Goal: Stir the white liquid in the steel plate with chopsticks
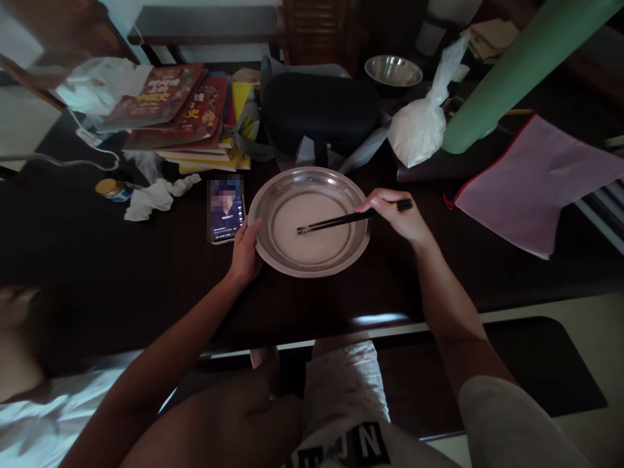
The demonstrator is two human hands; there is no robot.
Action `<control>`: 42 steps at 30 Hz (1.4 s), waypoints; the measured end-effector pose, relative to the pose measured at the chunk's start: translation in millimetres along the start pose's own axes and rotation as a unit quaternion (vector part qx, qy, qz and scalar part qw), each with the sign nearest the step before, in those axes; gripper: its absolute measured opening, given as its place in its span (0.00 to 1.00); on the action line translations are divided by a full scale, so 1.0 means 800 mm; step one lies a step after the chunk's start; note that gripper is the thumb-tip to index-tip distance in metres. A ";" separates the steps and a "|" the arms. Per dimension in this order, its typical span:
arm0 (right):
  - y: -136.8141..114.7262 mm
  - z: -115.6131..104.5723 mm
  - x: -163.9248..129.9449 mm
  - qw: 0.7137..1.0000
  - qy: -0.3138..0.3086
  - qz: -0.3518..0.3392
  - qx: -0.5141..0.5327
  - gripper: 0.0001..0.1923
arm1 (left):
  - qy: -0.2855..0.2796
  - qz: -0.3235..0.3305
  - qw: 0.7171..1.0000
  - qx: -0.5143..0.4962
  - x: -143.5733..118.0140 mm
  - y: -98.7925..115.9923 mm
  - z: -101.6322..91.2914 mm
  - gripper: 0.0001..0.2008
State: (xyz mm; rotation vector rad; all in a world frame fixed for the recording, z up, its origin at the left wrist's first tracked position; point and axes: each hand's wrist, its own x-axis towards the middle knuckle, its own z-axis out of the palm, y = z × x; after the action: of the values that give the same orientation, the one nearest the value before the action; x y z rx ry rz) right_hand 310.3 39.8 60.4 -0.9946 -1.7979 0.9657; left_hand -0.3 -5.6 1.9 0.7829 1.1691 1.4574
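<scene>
**Hands at the Metal Basin**

The dark table (146, 273) carries a metal basin (273, 195) of pale liquid at centre. The left hand (245, 250) grips its left rim. The right hand (402, 218) holds black chopsticks (351, 219), tips in the liquid. A phone (226, 211) lies just left.

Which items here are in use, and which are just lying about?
In use: metal pan with pale liquid, steadied by the left hand; chopsticks in the right hand.
Lying about: phone, stacked books, white bag, crumpled tissue, steel bowl.
</scene>
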 end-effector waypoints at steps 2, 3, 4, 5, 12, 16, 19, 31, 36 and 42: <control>0.001 -0.001 0.000 1.000 0.013 -0.006 -0.007 0.19 | 0.001 -0.002 1.000 -0.008 0.001 -0.001 0.000 0.16; 0.002 -0.003 0.000 0.999 0.034 -0.005 -0.012 0.19 | -0.001 -0.003 1.000 -0.006 0.001 0.000 0.000 0.16; 0.002 -0.006 0.000 0.998 0.062 -0.003 -0.016 0.19 | -0.001 -0.005 1.000 -0.003 0.000 0.001 0.000 0.17; 0.002 -0.008 0.000 0.996 0.082 0.006 -0.019 0.20 | -0.003 -0.008 1.000 0.000 0.000 0.002 0.000 0.17; -0.001 0.001 0.000 1.000 0.008 0.002 -0.005 0.21 | -0.009 -0.004 1.000 -0.001 -0.001 0.004 -0.001 0.18; 0.001 -0.004 0.001 0.998 0.064 -0.001 -0.019 0.20 | -0.004 -0.004 1.000 0.001 -0.002 0.006 0.001 0.18; 0.001 -0.008 -0.001 0.995 0.097 0.001 -0.012 0.20 | -0.009 -0.005 1.000 0.005 -0.004 0.008 0.002 0.17; 0.003 -0.007 -0.001 0.996 0.083 0.012 0.012 0.20 | -0.005 -0.008 1.000 0.004 -0.001 0.003 0.000 0.17; 0.003 -0.001 0.001 1.000 0.005 -0.013 -0.003 0.18 | -0.002 0.002 1.000 -0.016 0.001 -0.001 -0.001 0.15; 0.006 -0.007 0.000 0.996 0.091 -0.006 0.022 0.20 | -0.013 -0.002 1.000 -0.003 0.000 0.003 -0.001 0.15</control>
State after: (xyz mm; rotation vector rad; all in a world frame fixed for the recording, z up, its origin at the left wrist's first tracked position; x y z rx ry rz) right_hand 316.7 42.8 58.2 -1.0090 -1.6232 0.8753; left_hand -1.5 -6.1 3.8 0.7930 1.1450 1.4430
